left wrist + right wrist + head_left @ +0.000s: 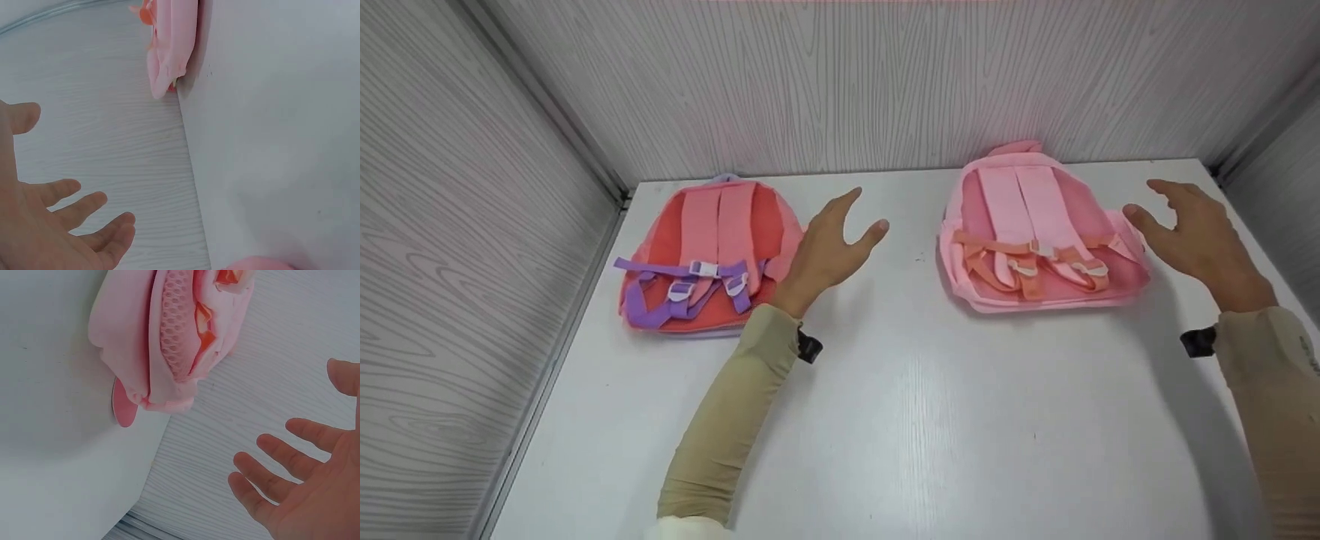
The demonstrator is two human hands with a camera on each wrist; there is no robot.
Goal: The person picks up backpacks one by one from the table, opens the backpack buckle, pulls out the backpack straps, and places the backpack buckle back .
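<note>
Two small backpacks lie on a white table with their strap sides up. The coral backpack (771, 217) with purple straps and white buckles is on the left. On the right is the light pink backpack (1084, 187) with orange straps and white buckles. My left hand (829, 251), thumb and fingers spread, hovers at the coral backpack's right edge and overlaps it in the head view. Past the pink backpack's right side, my right hand (1200, 236) is held in the air with its fingers apart. Neither hand holds anything.
The white table (915, 420) has a back edge against a pale wood-grain wall (840, 82). A similar panel (427, 285) stands along the left side, and another (1286, 172) on the right. A black wrist device (810, 346) sits on the left wrist.
</note>
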